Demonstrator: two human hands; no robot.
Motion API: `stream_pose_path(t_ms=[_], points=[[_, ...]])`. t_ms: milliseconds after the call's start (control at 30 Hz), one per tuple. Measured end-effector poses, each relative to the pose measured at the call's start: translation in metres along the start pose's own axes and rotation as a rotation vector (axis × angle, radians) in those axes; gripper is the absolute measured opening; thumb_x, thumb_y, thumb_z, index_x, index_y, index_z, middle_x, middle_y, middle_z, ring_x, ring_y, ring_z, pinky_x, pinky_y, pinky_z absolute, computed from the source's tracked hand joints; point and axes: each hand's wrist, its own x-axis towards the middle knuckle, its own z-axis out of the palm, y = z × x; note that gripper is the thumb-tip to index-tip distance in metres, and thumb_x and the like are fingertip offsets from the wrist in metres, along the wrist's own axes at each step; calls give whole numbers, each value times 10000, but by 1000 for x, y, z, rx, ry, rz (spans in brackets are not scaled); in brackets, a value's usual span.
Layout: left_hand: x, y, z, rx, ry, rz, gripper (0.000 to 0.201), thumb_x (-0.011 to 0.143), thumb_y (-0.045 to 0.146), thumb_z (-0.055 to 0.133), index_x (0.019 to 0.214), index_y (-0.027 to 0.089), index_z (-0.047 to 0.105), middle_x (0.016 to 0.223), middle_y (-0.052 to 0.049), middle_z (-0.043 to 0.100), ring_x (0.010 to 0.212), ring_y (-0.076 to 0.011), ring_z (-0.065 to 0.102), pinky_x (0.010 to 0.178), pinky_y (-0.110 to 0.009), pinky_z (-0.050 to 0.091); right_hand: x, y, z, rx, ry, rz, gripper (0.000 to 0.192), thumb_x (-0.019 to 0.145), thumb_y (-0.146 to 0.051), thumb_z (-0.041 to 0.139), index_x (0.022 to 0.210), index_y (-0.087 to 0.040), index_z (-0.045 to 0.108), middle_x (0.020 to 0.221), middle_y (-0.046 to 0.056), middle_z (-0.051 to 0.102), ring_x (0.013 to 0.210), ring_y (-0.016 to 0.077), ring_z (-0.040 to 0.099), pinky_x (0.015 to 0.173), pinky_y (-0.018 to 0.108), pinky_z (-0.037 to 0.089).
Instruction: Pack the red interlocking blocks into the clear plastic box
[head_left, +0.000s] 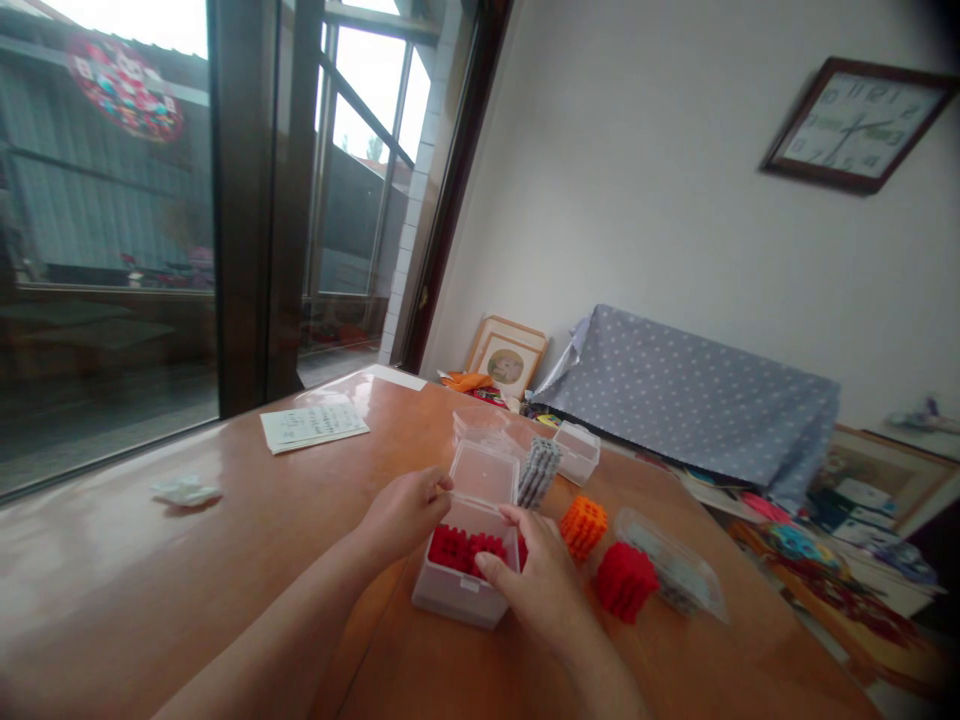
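Both hands meet at a small clear plastic box [459, 590] near the middle of the wooden table [225, 560]. We see the left hand [405, 512] at the box's nine o'clock, fingers curled against the raised lid [485, 472]. The right hand [538, 580] grips the box's three o'clock side, thumb over the rim. Inside lie red toothed pieces [461, 548]. At two o'clock from the box sits an orange block [583, 525], a red block [625, 580] at three o'clock, with a clear bag [671, 565] just beside it. A grey stack [538, 472] and another clear box [576, 452] stand at one o'clock. A paper sheet [313, 426] lies at ten o'clock.
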Motion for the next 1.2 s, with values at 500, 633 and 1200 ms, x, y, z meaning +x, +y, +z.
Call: stream_pose_path(t_ms=[500,633,1200], points=[[-1,1,1,-10,8,-3,192,892,301,540,977,210,685,674,16,626,642,-162,574,613,-257,330,-11,-7,-7,-11,-65,-149,310,1020,-317,457,1223,-287,690,1173,73,692,1132,247,622,980,377,460],[-1,2,0,-8,1,-4,194,891,291,541,986,203,685,674,16,627,636,-157,571,612,-257,325,-9,-13,-6,-175,-120,-155,345,1037,-352,435,1247,-299,703,1213,93,702,1190,287,593,1006,434,416],[3,-10,6,-40,-1,5,207,882,292,530,1001,204,674,688,20,634,642,-161,579,602,-253,324,5,71,-18,106,368,95,377,982,-457,485,1157,-208,706,1148,121,722,1130,292,627,1007,441,461]])
